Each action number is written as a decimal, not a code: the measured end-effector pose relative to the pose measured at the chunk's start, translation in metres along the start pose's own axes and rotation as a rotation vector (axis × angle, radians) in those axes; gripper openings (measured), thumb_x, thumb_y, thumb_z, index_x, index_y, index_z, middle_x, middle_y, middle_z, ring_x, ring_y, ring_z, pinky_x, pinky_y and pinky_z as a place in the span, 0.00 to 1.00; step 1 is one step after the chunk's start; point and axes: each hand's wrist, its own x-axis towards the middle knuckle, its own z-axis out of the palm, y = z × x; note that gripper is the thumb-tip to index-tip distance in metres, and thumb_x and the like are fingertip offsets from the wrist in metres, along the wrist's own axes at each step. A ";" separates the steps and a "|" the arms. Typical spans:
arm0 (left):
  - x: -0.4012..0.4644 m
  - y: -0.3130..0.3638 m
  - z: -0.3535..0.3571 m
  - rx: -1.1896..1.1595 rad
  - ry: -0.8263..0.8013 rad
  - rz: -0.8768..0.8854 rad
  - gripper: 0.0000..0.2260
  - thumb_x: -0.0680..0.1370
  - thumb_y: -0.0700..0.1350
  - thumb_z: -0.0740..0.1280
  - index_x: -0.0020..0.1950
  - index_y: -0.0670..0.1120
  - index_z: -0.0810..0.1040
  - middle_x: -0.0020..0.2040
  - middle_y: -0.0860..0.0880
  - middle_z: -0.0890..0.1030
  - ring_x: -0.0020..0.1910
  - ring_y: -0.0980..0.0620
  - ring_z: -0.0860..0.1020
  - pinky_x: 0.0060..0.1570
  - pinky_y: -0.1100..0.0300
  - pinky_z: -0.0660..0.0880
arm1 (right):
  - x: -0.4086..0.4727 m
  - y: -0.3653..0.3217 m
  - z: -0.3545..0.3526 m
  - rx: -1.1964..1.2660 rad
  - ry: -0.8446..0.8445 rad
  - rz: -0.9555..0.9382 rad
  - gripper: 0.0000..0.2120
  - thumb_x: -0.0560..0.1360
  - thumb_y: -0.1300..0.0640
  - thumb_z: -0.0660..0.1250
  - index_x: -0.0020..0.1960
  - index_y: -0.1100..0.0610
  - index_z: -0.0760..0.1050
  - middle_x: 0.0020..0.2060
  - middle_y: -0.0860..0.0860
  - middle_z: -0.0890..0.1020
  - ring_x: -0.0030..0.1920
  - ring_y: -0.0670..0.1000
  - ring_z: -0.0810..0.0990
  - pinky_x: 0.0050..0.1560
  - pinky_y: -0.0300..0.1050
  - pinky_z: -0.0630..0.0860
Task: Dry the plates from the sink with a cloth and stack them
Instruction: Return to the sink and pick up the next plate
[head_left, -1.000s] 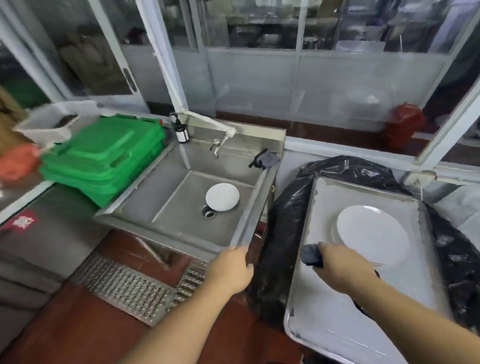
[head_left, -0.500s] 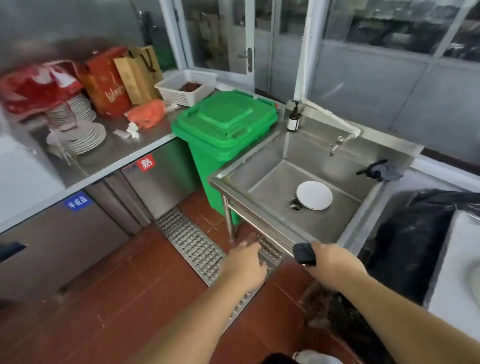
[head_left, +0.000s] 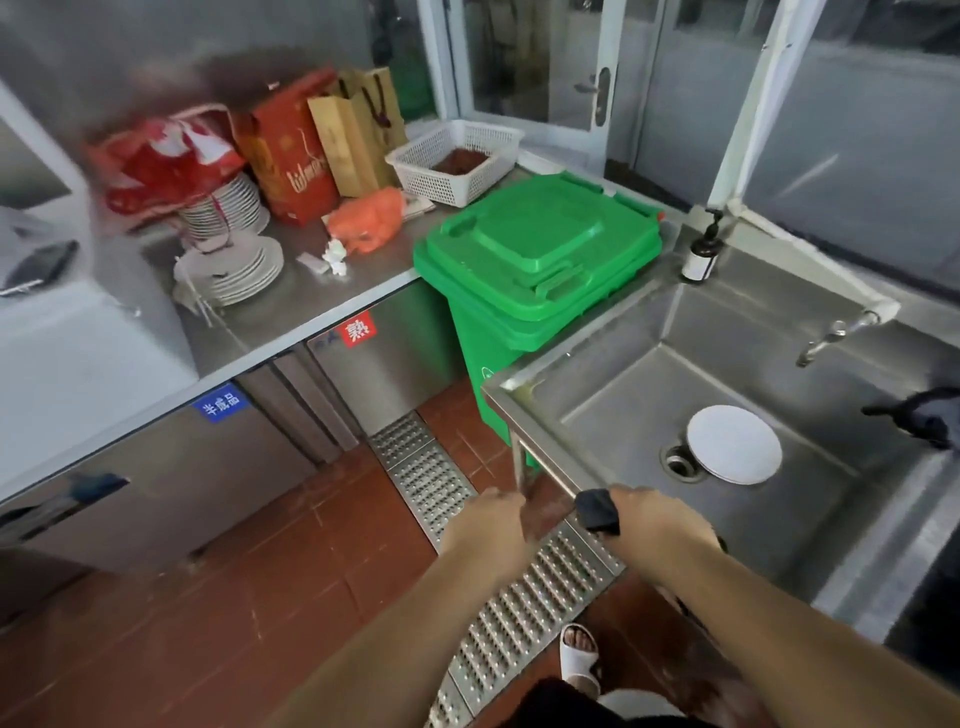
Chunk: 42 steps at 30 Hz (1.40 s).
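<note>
One white plate (head_left: 734, 442) lies face down on the floor of the steel sink (head_left: 613, 395), beside the drain (head_left: 681, 461). My right hand (head_left: 657, 530) hovers at the sink's front edge and grips a dark cloth (head_left: 598, 511), which sticks out of the fist to the left. My left hand (head_left: 485, 527) hangs in front of the sink's near left corner, fingers curled, holding nothing. Stacks of white plates (head_left: 234, 260) stand on the steel counter (head_left: 291, 312) at the left, far from both hands.
A green lidded bin (head_left: 535, 260) stands between counter and sink. A tap (head_left: 831, 335) and a soap bottle (head_left: 701, 254) are at the sink's back; a dark glove (head_left: 924, 415) lies on its right rim. Bags, a white basket (head_left: 457, 161), and a floor grate (head_left: 493, 561) are nearby.
The view has swung left from the tray with a plate to the counter and sink. Both hands have stayed in front of me, the right still gripping the cloth.
</note>
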 end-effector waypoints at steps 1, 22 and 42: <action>0.013 0.002 -0.008 0.007 -0.007 -0.008 0.17 0.81 0.52 0.65 0.69 0.52 0.76 0.58 0.51 0.76 0.53 0.50 0.76 0.49 0.53 0.78 | 0.014 0.001 -0.007 -0.006 -0.007 -0.011 0.16 0.81 0.49 0.65 0.67 0.51 0.73 0.60 0.54 0.82 0.59 0.59 0.84 0.53 0.52 0.80; 0.278 0.030 -0.069 0.178 -0.209 0.349 0.11 0.82 0.47 0.66 0.63 0.49 0.77 0.59 0.46 0.82 0.49 0.51 0.82 0.53 0.52 0.83 | 0.157 0.052 -0.043 0.323 0.026 0.474 0.07 0.80 0.49 0.63 0.55 0.50 0.71 0.41 0.46 0.77 0.41 0.52 0.79 0.37 0.45 0.75; 0.378 0.145 0.018 0.342 -0.439 0.483 0.20 0.79 0.52 0.65 0.71 0.54 0.77 0.68 0.49 0.80 0.64 0.45 0.80 0.64 0.52 0.77 | 0.130 0.163 0.006 0.719 0.133 0.942 0.09 0.78 0.53 0.63 0.57 0.52 0.76 0.41 0.49 0.81 0.41 0.55 0.80 0.38 0.48 0.77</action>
